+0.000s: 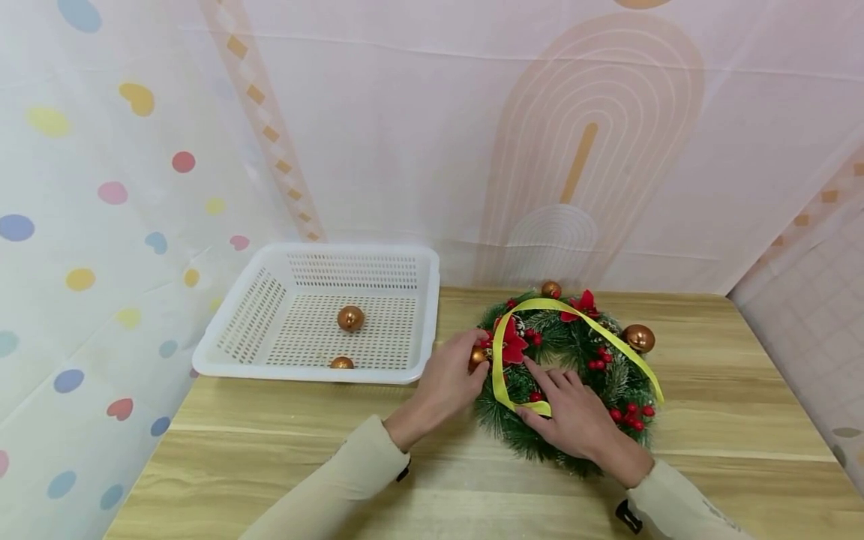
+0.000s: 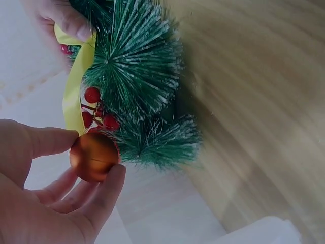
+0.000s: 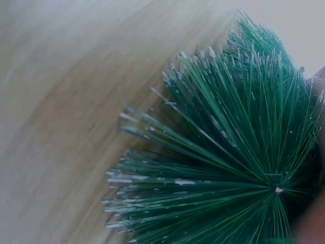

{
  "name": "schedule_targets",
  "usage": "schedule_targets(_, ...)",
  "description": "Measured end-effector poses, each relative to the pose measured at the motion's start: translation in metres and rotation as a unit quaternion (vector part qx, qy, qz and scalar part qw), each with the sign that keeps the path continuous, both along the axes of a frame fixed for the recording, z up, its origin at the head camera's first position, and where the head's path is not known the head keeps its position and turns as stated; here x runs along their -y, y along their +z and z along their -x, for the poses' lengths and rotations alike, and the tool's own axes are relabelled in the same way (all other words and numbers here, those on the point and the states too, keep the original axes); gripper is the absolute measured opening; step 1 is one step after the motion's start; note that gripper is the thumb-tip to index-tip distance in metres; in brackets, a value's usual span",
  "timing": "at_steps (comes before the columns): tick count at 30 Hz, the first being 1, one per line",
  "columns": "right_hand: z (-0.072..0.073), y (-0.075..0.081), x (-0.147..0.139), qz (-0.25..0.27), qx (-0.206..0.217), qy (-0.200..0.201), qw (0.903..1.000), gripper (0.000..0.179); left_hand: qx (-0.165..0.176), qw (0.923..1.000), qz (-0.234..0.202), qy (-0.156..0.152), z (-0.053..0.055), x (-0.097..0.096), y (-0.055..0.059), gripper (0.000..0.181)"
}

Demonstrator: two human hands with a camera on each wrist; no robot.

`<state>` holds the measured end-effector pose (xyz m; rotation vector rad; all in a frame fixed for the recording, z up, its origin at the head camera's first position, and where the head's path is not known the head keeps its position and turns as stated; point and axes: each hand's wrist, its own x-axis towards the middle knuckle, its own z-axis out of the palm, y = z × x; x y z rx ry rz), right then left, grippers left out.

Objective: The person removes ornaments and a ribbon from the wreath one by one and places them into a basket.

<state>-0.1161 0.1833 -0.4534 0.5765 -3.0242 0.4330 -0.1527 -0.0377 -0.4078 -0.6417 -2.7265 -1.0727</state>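
Observation:
A green wreath [image 1: 520, 442] lies on the table, trimmed with red flowers [image 1: 511, 343], red berries [image 1: 633, 416] and copper-coloured baubles. My left hand [image 1: 451, 375] is at its left side, pinching a copper bauble [image 2: 94, 157] between thumb and fingertips, right beside the berries. A yellow ribbon [image 1: 499, 360] loops over the top of the wreath and down its left side. On the wreath's lower front rests my right hand [image 1: 574, 412], fingers extended towards the left flower, thumb on the ribbon's lower end. The right wrist view shows mostly frosted green needles [image 3: 244, 168].
Left of the wreath stands a white perforated basket [image 1: 313, 376] with two copper baubles [image 1: 351, 319] inside. Another bauble [image 1: 638, 338] sits at the wreath's right edge, and a smaller one [image 1: 550, 289] at its top. Patterned cloth [image 1: 378, 135] hangs behind the wooden table [image 1: 729, 420].

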Motion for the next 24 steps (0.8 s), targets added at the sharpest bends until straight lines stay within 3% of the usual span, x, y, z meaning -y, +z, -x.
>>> schedule_targets(5, 0.0003, -0.0003, -0.0005, 0.004, 0.002, 0.0, 1.0, 0.078, -0.033, 0.9993, 0.014, 0.008, 0.0049, -0.0012, -0.0011, 0.032)
schedule_targets(12, 0.0002, -0.0005, -0.0007, 0.003, 0.0, 0.0, 1.0, 0.078, -0.046, 0.9984, 0.031, 0.012, 0.008, -0.0026, -0.0021, 0.025)
schedule_targets(24, 0.0007, 0.0006, 0.0013, -0.001, 0.006, -0.019, 0.9998, 0.085, -0.025, 0.9939, 0.106, -0.015, -0.0004, 0.0031, 0.004, 0.017)
